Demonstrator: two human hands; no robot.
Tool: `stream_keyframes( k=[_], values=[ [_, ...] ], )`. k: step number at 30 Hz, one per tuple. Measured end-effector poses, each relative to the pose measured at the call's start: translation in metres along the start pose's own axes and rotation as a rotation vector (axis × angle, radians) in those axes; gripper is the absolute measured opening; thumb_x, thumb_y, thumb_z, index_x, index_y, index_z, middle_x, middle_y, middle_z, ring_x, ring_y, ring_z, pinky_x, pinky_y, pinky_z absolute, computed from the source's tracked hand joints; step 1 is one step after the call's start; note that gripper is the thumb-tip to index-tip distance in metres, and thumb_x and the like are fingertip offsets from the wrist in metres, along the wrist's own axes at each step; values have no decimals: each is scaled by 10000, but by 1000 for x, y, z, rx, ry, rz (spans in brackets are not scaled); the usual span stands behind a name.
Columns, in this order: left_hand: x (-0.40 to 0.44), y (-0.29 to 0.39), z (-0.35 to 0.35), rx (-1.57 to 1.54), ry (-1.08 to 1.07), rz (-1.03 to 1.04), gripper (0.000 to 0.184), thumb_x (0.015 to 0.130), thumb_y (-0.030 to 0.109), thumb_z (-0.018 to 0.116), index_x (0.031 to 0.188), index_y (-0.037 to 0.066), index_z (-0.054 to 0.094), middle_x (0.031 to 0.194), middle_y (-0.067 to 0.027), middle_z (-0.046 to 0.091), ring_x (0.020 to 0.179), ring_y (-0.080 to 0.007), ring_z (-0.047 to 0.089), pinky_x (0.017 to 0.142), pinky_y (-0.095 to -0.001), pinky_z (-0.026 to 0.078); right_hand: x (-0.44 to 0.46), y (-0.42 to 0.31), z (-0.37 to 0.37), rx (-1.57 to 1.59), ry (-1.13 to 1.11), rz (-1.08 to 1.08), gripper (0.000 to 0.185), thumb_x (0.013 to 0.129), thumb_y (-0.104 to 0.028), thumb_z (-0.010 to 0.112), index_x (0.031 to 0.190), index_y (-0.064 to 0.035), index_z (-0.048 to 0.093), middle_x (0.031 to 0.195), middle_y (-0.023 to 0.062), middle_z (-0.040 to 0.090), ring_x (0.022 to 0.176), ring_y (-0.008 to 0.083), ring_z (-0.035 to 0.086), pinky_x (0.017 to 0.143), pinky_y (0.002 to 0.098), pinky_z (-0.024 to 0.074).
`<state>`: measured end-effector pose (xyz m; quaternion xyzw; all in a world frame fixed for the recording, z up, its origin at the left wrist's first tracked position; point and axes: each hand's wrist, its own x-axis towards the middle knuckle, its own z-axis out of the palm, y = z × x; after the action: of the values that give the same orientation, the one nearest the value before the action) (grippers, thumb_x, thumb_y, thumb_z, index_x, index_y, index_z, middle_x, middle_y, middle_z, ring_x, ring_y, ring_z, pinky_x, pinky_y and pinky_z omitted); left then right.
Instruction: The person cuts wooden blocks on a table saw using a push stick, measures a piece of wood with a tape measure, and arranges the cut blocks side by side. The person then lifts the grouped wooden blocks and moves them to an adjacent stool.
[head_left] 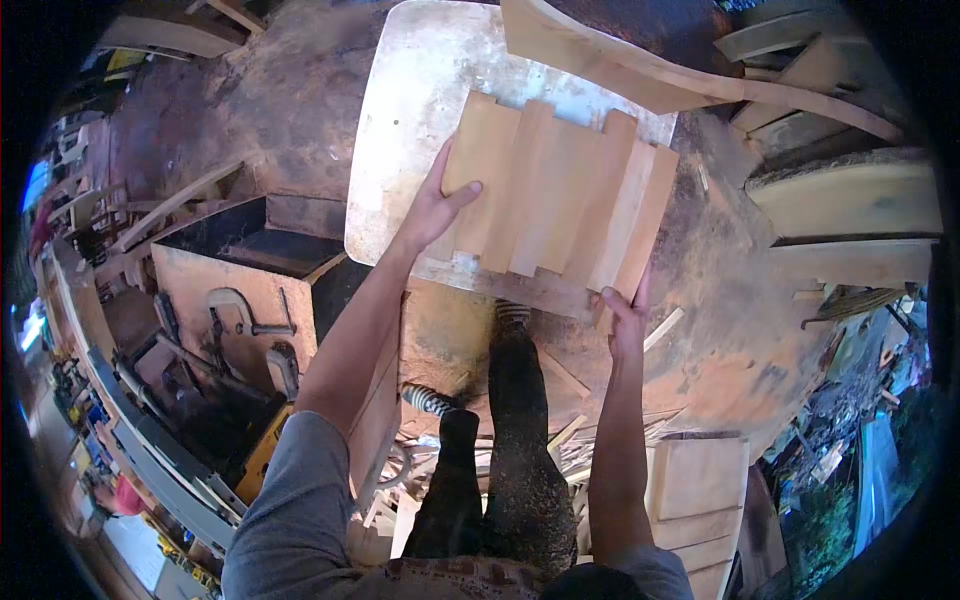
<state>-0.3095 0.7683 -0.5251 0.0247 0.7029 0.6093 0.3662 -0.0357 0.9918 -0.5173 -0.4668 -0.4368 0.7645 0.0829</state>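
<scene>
Between my two hands is a row of light wooden boards (pixel 560 190), lying edge to edge with staggered ends. My left hand (pixel 440 208) grips the left edge, its thumb on top and the other fingers mostly hidden beneath. At the lower right corner, my right hand (pixel 628 318) is closed on the boards, thumb on the upper face. Under them is a white, stained tabletop (pixel 400 130) with rounded corners. Whether the boards are joined to each other, I cannot tell.
A curved wooden piece (pixel 620 65) lies across the tabletop's far right. To the left stands an open box (pixel 235 285) with clamps (pixel 250 312) on its side. Offcuts (pixel 575 440) litter the floor by my legs. Curved timbers (pixel 850 200) are stacked at right.
</scene>
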Motion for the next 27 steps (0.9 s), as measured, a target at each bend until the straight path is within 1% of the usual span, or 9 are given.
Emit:
stream_keyframes(
  k=[5, 7, 9, 13, 16, 18, 20, 23, 27],
  values=[
    [4, -15, 6, -42, -2, 130, 775, 999, 240, 709, 1643, 93, 303, 1623, -192, 406, 1487, -307, 400, 1222, -466, 329, 8, 14, -9, -308, -40, -157, 874, 908, -61, 746, 1651, -56, 286, 1434, 133, 583, 1138, 241, 646, 951, 384, 548],
    [-1, -30, 7, 919, 348, 101, 784, 1015, 495, 627, 1626, 99, 336, 1692, -248, 247, 1552, -422, 244, 1251, -614, 154, 14, 29, -16, -450, -56, -258, 827, 923, -104, 755, 1630, -54, 328, 1432, 153, 592, 1160, 273, 644, 980, 400, 532],
    [8, -32, -3, 897, 340, -13, 899, 989, 714, 479, 1650, 134, 294, 1724, -278, 87, 1584, -491, 49, 1229, -691, -10, 21, 15, -19, -589, -97, -396, 784, 938, -146, 764, 1609, -52, 370, 1430, 172, 601, 1183, 306, 643, 1009, 417, 516],
    [-4, 8, -9, 1084, 215, -130, 1035, 963, 806, 380, 1680, 91, 167, 1736, -266, 57, 1614, -426, -15, 1232, -701, -36, 4, -43, 6, -1471, 81, 63, 651, 959, -359, 715, 1500, -45, 537, 1468, 230, 565, 1356, 328, 523, 1153, 455, 395],
    [-52, 21, 1, 856, 501, -56, 1001, 986, 727, 460, 1666, 56, 163, 1708, -226, 237, 1594, -392, 163, 1242, -675, 66, 4, -15, -52, -1471, 66, -254, 607, 959, -360, 701, 1474, -67, 572, 1500, 179, 567, 1337, 338, 562, 1126, 438, 443],
    [-94, 4, 13, 429, 667, 228, 645, 1017, 479, 596, 1492, 48, 518, 1537, -206, 510, 1440, -400, 440, 1234, -505, 302, 14, 6, -61, -1250, -86, -587, 579, 959, -360, 691, 1457, -81, 595, 1522, 145, 568, 1325, 345, 587, 1108, 426, 474],
    [-241, 119, 18, 110, 645, -31, 472, 1070, 345, 556, 1432, 44, 587, 1471, -182, 606, 1336, -315, 591, 1135, -473, 444, -97, -55, 60, -1422, -125, -431, 563, 950, -272, 675, 1471, -75, 590, 1439, 240, 603, 1325, 391, 582, 1083, 442, 487],
    [-420, 188, 5, 160, 647, 365, 359, 998, 239, 672, 1310, 62, 688, 1220, -202, 724, 1035, -365, 739, 897, -439, 579, -195, -56, 167, -1048, -674, -571, 468, 948, -184, 693, 1387, -28, 645, 1380, 254, 617, 1282, 399, 589, 1053, 447, 493],
    [-638, 227, -49, 403, 672, 543, 322, 959, 187, 718, 1260, 76, 729, 1096, -126, 759, 875, -265, 754, 778, -380, 603, -407, -69, 310, -857, -799, -786, 366, 953, -115, 698, 1294, 15, 676, 1289, 223, 645, 1199, 378, 618, 1005, 446, 514]
  ],
)
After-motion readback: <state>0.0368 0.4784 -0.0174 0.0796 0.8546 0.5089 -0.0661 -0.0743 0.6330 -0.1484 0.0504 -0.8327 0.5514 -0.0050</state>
